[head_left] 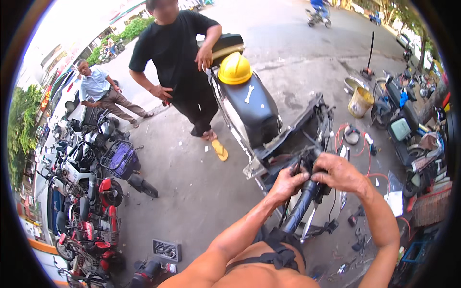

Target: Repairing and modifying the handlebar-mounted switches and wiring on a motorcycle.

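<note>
A partly stripped scooter (259,110) stands in front of me, its front body panels off and a yellow hard hat (234,68) and an open-ended wrench (249,94) on its seat. My left hand (288,181) is closed on black cables (284,207) beside the dark steering column (301,206). My right hand (336,172) is curled closed on the top of that column, close to my left thumb. The exact parts under the fingers are partly hidden. The bare frame (312,120) stretches beyond my hands.
A person in black (170,57) leans on the scooter's rear; another in light blue (96,86) stands left. Parked two-wheelers (86,201) line the left. A metal tray (166,249) lies lower left. A bucket (360,102), red hoses (369,165) and scattered parts are right. A rider (318,14) is on the road.
</note>
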`<action>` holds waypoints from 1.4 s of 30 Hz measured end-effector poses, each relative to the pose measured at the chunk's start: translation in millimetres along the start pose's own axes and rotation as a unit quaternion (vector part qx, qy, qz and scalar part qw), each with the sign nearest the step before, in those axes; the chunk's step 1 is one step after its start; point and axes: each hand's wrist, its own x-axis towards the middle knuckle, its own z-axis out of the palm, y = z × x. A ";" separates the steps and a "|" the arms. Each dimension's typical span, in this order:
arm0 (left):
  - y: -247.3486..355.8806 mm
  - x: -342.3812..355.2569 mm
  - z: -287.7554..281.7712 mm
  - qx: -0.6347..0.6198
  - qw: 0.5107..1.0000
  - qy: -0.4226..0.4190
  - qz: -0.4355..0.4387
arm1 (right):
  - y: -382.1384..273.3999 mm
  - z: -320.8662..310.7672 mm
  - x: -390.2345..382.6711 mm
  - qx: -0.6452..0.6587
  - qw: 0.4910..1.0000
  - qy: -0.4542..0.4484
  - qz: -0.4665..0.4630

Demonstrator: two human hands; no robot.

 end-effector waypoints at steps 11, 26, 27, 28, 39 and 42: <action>5.0 7.9 7.3 0.128 0.991 0.021 0.040 | -16.4 2.0 -7.1 -0.094 0.994 0.061 0.016; -1.3 12.1 3.4 0.127 0.990 -0.006 0.068 | -15.6 14.8 -8.5 -0.119 0.987 0.092 -0.049; -1.0 14.5 2.0 0.126 0.990 0.001 0.069 | -13.7 15.8 -7.8 -0.117 0.987 0.103 -0.045; 0.3 16.7 0.6 0.145 0.988 0.001 0.059 | -12.0 16.9 -7.4 -0.115 0.988 0.097 -0.041; 18.3 1.9 13.0 0.108 0.994 0.003 0.030 | -2.5 23.4 -16.2 -0.067 0.994 0.084 -0.007; 4.3 9.0 -1.2 0.108 0.994 -0.018 -0.004 | -6.9 19.5 -9.3 -0.058 0.995 0.087 -0.007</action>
